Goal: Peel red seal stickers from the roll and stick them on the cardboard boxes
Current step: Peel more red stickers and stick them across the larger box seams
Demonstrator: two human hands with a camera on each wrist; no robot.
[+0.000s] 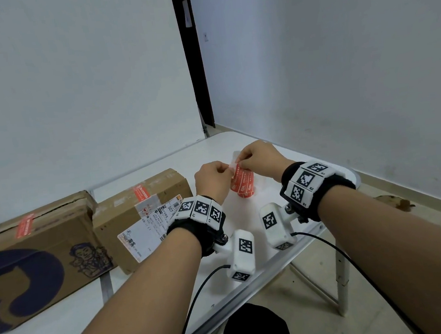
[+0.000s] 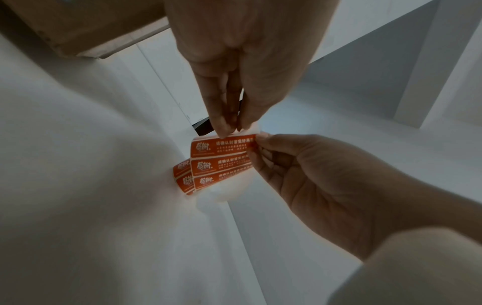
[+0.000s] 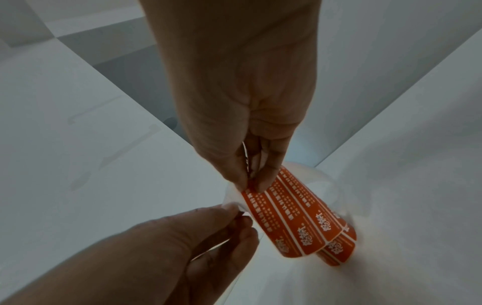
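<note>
Both hands pinch the sticker strip: left hand at the backing, right hand at the top sticker. Two boxes lie left.

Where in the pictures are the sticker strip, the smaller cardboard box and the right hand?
sticker strip [image 2: 221, 156]: left wrist view, on the printed red face.
smaller cardboard box [image 1: 126, 217]: head view, on its bare brown top.
right hand [image 1: 260, 160]: head view, on the back of the hand.
</note>
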